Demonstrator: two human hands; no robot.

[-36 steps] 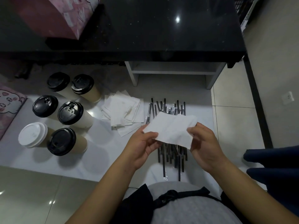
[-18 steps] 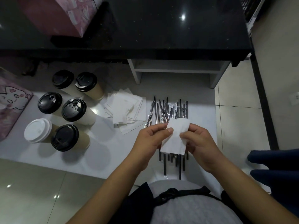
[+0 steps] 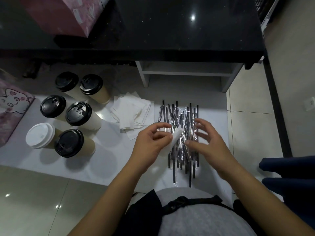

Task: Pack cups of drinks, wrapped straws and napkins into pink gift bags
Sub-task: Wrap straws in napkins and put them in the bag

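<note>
Our left hand (image 3: 151, 142) pinches a folded napkin (image 3: 176, 135) above the wrapped straws (image 3: 180, 133); our right hand (image 3: 207, 141) hovers spread wide, blurred. Six lidded cups (image 3: 78, 114) and the napkin pile (image 3: 132, 114) sit left, pink bag (image 3: 12, 106) beyond.

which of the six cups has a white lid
The cup with the white lid at the front left of the group, beside a black-lidded cup. The other five cups all carry black lids; this is the only white one.
</note>
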